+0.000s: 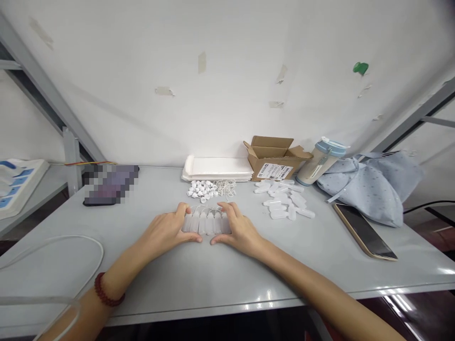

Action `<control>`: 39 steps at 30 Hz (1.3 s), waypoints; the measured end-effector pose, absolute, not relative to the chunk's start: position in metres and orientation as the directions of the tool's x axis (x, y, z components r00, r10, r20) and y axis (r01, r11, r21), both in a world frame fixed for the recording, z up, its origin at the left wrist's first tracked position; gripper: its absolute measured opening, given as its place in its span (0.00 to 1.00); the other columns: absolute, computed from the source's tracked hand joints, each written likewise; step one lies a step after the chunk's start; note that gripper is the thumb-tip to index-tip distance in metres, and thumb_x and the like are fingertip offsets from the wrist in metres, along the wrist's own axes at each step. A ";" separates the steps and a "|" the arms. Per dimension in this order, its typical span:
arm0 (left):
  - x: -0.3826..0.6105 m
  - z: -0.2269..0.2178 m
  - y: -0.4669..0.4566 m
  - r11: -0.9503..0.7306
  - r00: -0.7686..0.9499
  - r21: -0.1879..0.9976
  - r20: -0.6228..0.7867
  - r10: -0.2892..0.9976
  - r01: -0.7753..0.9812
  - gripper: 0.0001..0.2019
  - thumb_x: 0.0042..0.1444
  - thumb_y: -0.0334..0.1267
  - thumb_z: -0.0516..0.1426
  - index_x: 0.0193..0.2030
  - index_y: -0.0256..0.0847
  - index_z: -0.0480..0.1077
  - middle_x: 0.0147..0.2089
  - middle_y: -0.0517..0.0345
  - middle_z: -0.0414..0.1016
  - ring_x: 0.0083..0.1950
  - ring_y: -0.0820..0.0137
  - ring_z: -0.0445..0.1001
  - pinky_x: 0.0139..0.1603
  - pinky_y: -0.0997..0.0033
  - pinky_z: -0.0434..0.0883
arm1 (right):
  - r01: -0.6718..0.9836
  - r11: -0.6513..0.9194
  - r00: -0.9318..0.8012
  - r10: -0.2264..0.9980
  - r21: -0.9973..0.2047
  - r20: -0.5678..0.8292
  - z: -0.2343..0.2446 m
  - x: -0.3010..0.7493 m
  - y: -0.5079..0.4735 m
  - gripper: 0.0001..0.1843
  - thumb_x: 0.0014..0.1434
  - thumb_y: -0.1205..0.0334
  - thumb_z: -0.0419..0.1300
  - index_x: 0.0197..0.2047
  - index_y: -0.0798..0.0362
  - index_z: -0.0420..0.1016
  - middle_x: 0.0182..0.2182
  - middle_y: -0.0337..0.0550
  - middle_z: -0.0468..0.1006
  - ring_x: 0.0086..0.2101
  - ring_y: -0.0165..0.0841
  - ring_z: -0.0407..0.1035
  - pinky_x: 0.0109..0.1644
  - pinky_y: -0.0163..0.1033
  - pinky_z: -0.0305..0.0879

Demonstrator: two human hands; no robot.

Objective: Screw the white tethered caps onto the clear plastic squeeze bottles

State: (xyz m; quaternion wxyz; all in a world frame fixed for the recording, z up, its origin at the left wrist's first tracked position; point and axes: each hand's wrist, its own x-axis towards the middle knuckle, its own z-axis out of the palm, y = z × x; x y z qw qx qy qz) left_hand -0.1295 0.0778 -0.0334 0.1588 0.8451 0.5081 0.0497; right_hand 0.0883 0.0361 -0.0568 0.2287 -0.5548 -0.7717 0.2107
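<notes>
A row of several small translucent plastic bottles (206, 224) lies side by side on the grey table, with thin white strings at their far ends. My left hand (167, 228) grips the row's left end, fingers at the far side and thumb along the near side. From the right end, my right hand (241, 230) presses in the same way, its fingers over the last bottles. Just beyond are a heap of small white caps (202, 190) and a tangle of white strings (226, 188). Loose empty bottles (280, 204) are scattered to the right of my right hand.
A stack of white trays (222, 168) and an open cardboard box (275, 163) stand by the wall. Further right are a tumbler (322, 161), a light blue cloth bag (369, 187) and a phone (364, 232). A white cable (101, 255) curves on the left, near a partly pixelated phone (113, 184).
</notes>
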 end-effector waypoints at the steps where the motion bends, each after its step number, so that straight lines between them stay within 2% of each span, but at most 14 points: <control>1: -0.130 -0.033 0.078 -0.433 0.479 0.326 -0.076 0.874 0.841 0.32 0.43 0.65 0.55 0.45 0.41 0.56 0.27 0.59 0.70 0.28 0.59 0.73 0.29 0.69 0.62 | 0.746 0.307 -0.295 0.948 -0.591 0.120 -0.057 0.090 0.037 0.49 0.44 0.49 0.69 0.63 0.47 0.46 0.52 0.53 0.61 0.46 0.46 0.67 0.42 0.51 0.69; 4: -0.131 -0.034 0.078 -0.431 0.481 0.340 -0.076 0.873 0.836 0.33 0.42 0.65 0.55 0.44 0.41 0.55 0.28 0.58 0.70 0.28 0.59 0.73 0.29 0.69 0.62 | 0.720 0.311 -0.305 0.945 -0.620 0.120 -0.056 0.094 0.038 0.52 0.41 0.51 0.71 0.63 0.46 0.46 0.51 0.52 0.62 0.44 0.43 0.68 0.41 0.49 0.69; 11: -0.132 -0.035 0.078 -0.442 0.489 0.337 -0.063 0.870 0.831 0.32 0.44 0.65 0.54 0.45 0.40 0.55 0.28 0.58 0.70 0.28 0.60 0.72 0.29 0.69 0.62 | 0.710 0.301 -0.290 0.949 -0.637 0.125 -0.056 0.094 0.041 0.48 0.43 0.53 0.71 0.61 0.50 0.50 0.51 0.53 0.63 0.42 0.41 0.68 0.42 0.49 0.68; 14: -0.132 -0.035 0.078 -0.440 0.484 0.340 -0.055 0.873 0.831 0.32 0.44 0.64 0.55 0.44 0.40 0.55 0.28 0.59 0.70 0.28 0.60 0.72 0.28 0.69 0.62 | 0.713 0.301 -0.284 0.950 -0.634 0.131 -0.057 0.094 0.042 0.48 0.43 0.53 0.71 0.61 0.48 0.50 0.51 0.52 0.63 0.41 0.41 0.69 0.41 0.49 0.68; 20: -0.130 -0.029 0.072 -0.379 0.411 0.340 -0.023 0.911 0.861 0.31 0.43 0.63 0.55 0.44 0.41 0.56 0.27 0.60 0.68 0.28 0.60 0.71 0.29 0.68 0.63 | 0.682 0.357 -0.305 0.932 -0.639 0.195 -0.054 0.098 0.040 0.53 0.38 0.50 0.72 0.62 0.46 0.49 0.51 0.51 0.63 0.37 0.37 0.69 0.39 0.45 0.69; 23: -0.130 -0.027 0.071 -0.324 0.309 0.410 0.103 0.945 0.853 0.23 0.54 0.60 0.46 0.42 0.42 0.57 0.26 0.62 0.65 0.28 0.62 0.70 0.30 0.67 0.64 | 0.702 0.380 -0.250 0.923 -0.602 0.291 -0.046 0.111 0.042 0.45 0.46 0.49 0.69 0.61 0.47 0.51 0.51 0.51 0.64 0.31 0.33 0.68 0.37 0.42 0.68; 25: -0.129 -0.025 0.072 -0.309 0.266 0.466 0.157 0.951 0.829 0.18 0.59 0.56 0.42 0.38 0.43 0.58 0.26 0.62 0.65 0.29 0.64 0.70 0.31 0.67 0.64 | 0.745 0.360 -0.173 0.917 -0.561 0.359 -0.040 0.125 0.046 0.33 0.54 0.52 0.63 0.59 0.49 0.54 0.49 0.50 0.66 0.26 0.30 0.66 0.36 0.42 0.67; 27: -0.126 -0.023 0.075 -0.318 0.259 0.491 0.185 0.948 0.811 0.17 0.60 0.54 0.42 0.34 0.43 0.59 0.28 0.60 0.67 0.32 0.64 0.70 0.32 0.67 0.65 | 0.785 0.337 -0.113 0.903 -0.519 0.415 -0.036 0.141 0.051 0.21 0.58 0.57 0.58 0.54 0.52 0.60 0.45 0.47 0.70 0.23 0.28 0.63 0.36 0.41 0.65; 29: -0.121 -0.020 0.080 -0.364 0.297 0.499 0.211 0.931 0.786 0.16 0.60 0.51 0.45 0.31 0.42 0.61 0.32 0.56 0.70 0.36 0.64 0.70 0.34 0.67 0.65 | 0.823 0.316 -0.104 0.900 -0.472 0.422 -0.033 0.157 0.056 0.11 0.60 0.61 0.55 0.46 0.53 0.65 0.39 0.45 0.72 0.23 0.29 0.64 0.35 0.40 0.64; 31: -0.113 -0.014 0.087 -0.435 0.368 0.504 0.233 0.900 0.746 0.14 0.60 0.48 0.47 0.31 0.41 0.63 0.35 0.54 0.72 0.41 0.62 0.70 0.35 0.67 0.66 | 0.859 0.280 -0.096 0.911 -0.429 0.402 -0.032 0.171 0.060 0.07 0.59 0.65 0.54 0.42 0.53 0.67 0.35 0.44 0.74 0.24 0.31 0.65 0.35 0.40 0.63; 35: -0.087 -0.005 0.106 -0.574 0.515 0.456 0.260 0.817 0.680 0.11 0.59 0.40 0.47 0.31 0.40 0.66 0.37 0.54 0.72 0.43 0.62 0.68 0.38 0.66 0.67 | 0.910 0.189 -0.054 0.936 -0.368 0.348 -0.029 0.189 0.063 0.10 0.56 0.72 0.51 0.40 0.54 0.69 0.39 0.45 0.74 0.27 0.32 0.67 0.36 0.39 0.62; 39: -0.056 -0.007 0.129 -0.705 0.659 0.281 0.251 0.709 0.652 0.11 0.58 0.33 0.47 0.33 0.38 0.70 0.37 0.51 0.72 0.44 0.62 0.67 0.41 0.65 0.67 | 0.930 0.130 -0.013 0.946 -0.343 0.324 -0.023 0.196 0.060 0.17 0.51 0.79 0.48 0.39 0.55 0.71 0.40 0.47 0.73 0.32 0.34 0.68 0.37 0.38 0.62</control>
